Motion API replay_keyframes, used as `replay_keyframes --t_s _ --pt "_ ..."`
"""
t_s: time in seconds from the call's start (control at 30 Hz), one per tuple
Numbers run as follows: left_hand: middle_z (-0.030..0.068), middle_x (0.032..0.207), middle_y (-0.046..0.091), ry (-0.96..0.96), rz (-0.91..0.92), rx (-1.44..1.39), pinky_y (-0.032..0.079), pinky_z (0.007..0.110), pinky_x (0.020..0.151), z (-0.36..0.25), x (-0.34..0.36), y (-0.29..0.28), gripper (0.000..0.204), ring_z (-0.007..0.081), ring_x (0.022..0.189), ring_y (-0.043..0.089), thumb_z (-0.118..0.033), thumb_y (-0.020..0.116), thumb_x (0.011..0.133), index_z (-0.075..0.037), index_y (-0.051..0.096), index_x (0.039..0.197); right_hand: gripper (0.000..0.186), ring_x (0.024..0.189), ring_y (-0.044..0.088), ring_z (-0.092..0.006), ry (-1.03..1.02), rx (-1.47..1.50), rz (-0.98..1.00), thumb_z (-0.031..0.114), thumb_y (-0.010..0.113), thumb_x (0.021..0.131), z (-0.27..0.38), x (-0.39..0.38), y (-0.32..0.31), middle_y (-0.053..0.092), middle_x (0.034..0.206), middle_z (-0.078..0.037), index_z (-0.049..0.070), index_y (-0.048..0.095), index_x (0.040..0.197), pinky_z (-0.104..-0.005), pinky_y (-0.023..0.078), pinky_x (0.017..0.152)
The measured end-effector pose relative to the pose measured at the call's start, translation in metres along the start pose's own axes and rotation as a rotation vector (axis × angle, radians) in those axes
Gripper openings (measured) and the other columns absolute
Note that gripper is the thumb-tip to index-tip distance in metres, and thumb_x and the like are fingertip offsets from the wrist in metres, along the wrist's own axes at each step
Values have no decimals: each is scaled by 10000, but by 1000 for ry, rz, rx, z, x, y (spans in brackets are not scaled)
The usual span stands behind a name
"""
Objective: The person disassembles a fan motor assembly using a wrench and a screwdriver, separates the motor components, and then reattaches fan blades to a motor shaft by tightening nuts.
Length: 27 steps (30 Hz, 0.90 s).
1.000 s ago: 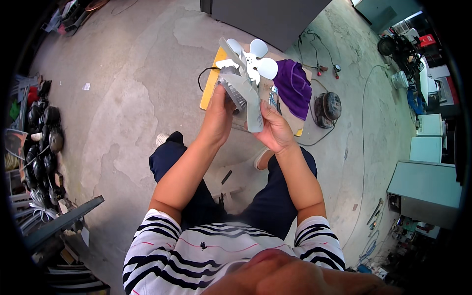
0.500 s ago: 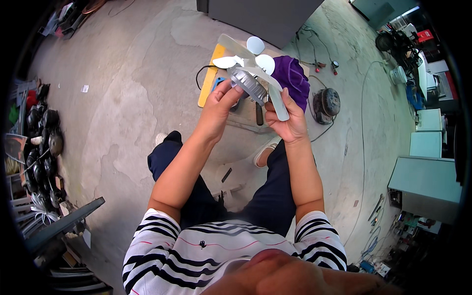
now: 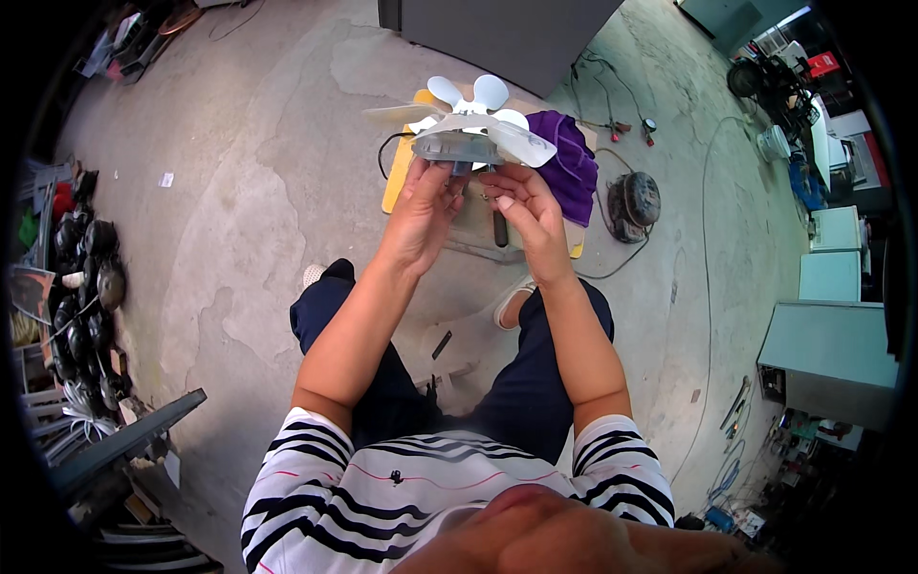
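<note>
Above a low work surface (image 3: 521, 244), my left hand (image 3: 421, 210) is closed on the near left edge of a fan motor (image 3: 457, 148) with a round, ribbed grey housing. Pale translucent blades (image 3: 524, 142) spread out from the motor's far side. At its underside, my right hand (image 3: 533, 218) has thumb and fingers pinched together; the small thing between them is too tiny to make out. A second fan blade set, white with rounded petals (image 3: 491, 92), shows behind the motor. Below my right fingers is the dark handle (image 3: 500, 230) of a tool.
A purple cloth (image 3: 566, 167) lies at the surface's right, and a yellow strip (image 3: 392, 196) edges its left. A dark compressor (image 3: 634, 203) stands on the floor to the right. Behind rises a grey cabinet (image 3: 507, 38). Hoses with a gauge (image 3: 649, 125) lie beyond.
The fan motor has turned so its blades point away from me and lie nearly level. My right hand has let go of the blade and moved left under the motor.
</note>
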<state>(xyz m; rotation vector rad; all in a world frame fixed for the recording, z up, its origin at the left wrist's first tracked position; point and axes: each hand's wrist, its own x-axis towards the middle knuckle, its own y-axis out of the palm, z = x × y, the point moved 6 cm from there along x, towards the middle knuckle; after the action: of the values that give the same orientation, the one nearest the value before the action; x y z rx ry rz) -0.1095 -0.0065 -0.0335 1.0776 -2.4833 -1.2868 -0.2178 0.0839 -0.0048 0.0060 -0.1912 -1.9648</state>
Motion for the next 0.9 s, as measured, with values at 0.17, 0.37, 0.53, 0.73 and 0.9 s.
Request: replay_keyframes --t_s 0.17,0.37,0.53,0.73,0.9 --pt "-64 1192 560 -2 55 53 375 311 932 3 -6 11 433 97 1068 515 -343 641 930 -227 485 1316 707 1224 501 -205 137 170 7 375 675 875 -10 3 4 498 1357 -106 43 380 1424 -381 389 1031" --pt "-58 1193 560 25 99 116 386 298 911 13 -9 17 387 97 1031 514 -290 626 944 -181 489 1289 779 1229 496 -203 159 349 0 414 776 804 -10 3 0 511 1333 -59 86 406 1406 -424 382 1054" --pt "-52 1201 555 36 114 156 390 303 910 18 -9 12 386 97 1028 512 -250 635 941 -132 488 1279 715 1212 506 -186 114 333 -55 319 816 785 -6 2 -5 556 1286 -27 93 460 1362 -413 388 1038" --pt "-32 1221 548 86 67 198 387 309 932 13 -14 22 432 85 1048 497 -239 663 928 -118 481 1301 691 1191 514 -170 96 273 -20 265 842 757 6 1 -3 569 1260 -16 91 500 1333 -346 386 1029" --pt "-2 1262 543 162 -8 291 380 301 989 6 -21 28 563 105 1136 501 -191 730 868 -86 459 1350 717 1205 498 -160 177 224 -12 213 839 759 0 -2 -7 554 1274 -18 85 472 1362 -339 372 1050"
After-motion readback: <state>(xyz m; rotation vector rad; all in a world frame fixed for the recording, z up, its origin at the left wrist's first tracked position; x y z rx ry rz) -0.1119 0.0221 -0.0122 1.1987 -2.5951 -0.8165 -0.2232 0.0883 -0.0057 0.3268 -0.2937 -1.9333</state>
